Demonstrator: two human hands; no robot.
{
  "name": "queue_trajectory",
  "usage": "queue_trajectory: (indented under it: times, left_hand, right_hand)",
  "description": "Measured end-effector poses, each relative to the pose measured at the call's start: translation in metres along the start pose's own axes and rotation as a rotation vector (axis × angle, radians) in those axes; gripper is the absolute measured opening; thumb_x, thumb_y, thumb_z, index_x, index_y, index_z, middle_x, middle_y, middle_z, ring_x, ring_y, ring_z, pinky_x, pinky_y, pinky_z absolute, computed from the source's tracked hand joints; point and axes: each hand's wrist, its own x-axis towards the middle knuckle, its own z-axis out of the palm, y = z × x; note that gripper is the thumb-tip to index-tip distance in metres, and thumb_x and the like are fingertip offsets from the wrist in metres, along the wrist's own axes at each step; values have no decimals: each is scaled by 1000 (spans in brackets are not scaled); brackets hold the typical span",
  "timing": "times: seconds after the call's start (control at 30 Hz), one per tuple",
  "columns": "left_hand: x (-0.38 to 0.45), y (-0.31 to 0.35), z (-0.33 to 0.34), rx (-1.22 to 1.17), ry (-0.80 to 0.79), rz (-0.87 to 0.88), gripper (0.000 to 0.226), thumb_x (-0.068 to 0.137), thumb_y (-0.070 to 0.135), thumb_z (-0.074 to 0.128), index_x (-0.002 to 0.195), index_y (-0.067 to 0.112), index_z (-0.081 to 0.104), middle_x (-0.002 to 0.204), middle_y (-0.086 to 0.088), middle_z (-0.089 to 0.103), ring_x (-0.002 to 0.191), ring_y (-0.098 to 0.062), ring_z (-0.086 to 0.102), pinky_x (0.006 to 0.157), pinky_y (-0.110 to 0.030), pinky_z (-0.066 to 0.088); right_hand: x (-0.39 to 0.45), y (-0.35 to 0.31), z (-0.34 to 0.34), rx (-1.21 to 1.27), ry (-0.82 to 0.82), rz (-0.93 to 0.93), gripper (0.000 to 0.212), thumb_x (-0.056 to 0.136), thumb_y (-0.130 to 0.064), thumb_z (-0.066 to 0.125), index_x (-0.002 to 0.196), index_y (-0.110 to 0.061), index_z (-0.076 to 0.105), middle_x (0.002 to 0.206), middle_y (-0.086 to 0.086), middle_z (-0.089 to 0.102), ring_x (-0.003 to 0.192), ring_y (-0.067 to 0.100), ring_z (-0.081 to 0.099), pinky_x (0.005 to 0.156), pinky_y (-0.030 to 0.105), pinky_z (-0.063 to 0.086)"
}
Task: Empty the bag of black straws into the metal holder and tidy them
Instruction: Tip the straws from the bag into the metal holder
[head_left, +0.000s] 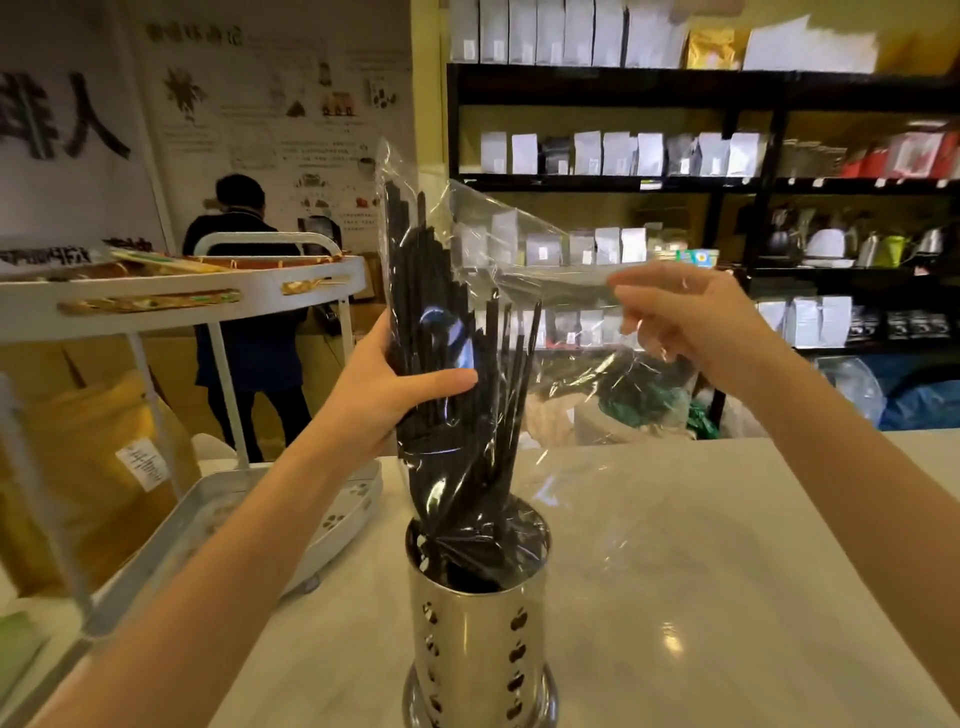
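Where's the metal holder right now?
In the head view, the metal holder stands low and central on the white counter, straws entering its top, beside a white tray.

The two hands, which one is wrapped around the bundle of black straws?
The left hand: it grips the black straws through the clear bag above the metal holder. The right hand only pinches loose plastic.
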Motion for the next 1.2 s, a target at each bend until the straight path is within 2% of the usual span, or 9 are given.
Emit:
queue_trajectory:
  times: [0.17,0.3,0.5,0.63,0.77,0.87,1.0,1.07,1.2]
  left_hand:
    - [-9,-2,-1,-6,-52,-11,55,57,23,69,109,28,51,101,4,64,82,-9,70,81,-37,56]
    - [-13,2,0,-63,21,52,37,62,30,62,99,33,54,98,8,65,81,-5,68,70,-23,57]
    - [-3,9,-2,-84,29,-34,16,84,34,52,98,32,58,94,11,70,89,-8,68,69,-21,54]
    - [2,14,-5,-106,-16,-142,26,92,35,41,99,22,63,91,6,73,87,-8,69,69,-23,54]
    - [5,20,-5,-106,-54,-97,28,90,41,40,94,25,62,76,11,75,71,-4,71,62,-22,51]
    - [4,16,-5,-49,-72,-95,41,75,43,55,107,18,60,92,0,70,87,-16,68,75,-31,52]
    - [1,3,-11,-123,-144,-118,40,72,26,68,107,11,57,87,0,71,79,-12,70,64,-20,55]
    - [-3,-2,-15,-202,-180,-95,36,70,26,67,102,14,58,82,5,73,81,-11,69,64,-21,55]
    - [-12,-11,-16,-232,-259,-69,72,48,38,85,110,19,55,89,5,72,87,-15,69,70,-28,55]
  right_hand:
    - [-3,5,0,20,-5,-78,14,84,-11,63,91,-21,71,61,-6,70,48,7,60,43,15,46]
    - [-7,4,-5,217,-67,-119,16,80,-16,60,81,-22,74,73,-5,75,63,9,68,48,15,50]
    - [-5,4,-10,311,-162,-45,27,81,-5,55,71,-21,74,76,-3,76,74,13,73,49,18,53]
    - [1,9,-9,242,-185,-53,13,58,-11,71,66,-21,71,77,1,77,74,16,73,53,20,56]
    - [4,4,-8,278,-137,-76,26,49,-21,75,75,-20,69,77,-1,76,71,14,73,54,22,56]
    - [3,2,-6,231,-146,-72,20,67,-10,69,85,-18,67,75,-5,76,71,11,72,55,21,57]
    - [1,2,-6,236,-133,-60,21,81,3,59,89,-15,67,76,-4,76,70,10,72,56,22,58]
    - [-1,2,-7,253,-143,-57,20,75,-1,64,89,-15,67,76,-4,76,70,11,72,56,22,58]
    - [-2,5,-7,289,-151,-64,33,49,-21,74,81,-18,72,76,-3,76,70,11,72,55,21,57]
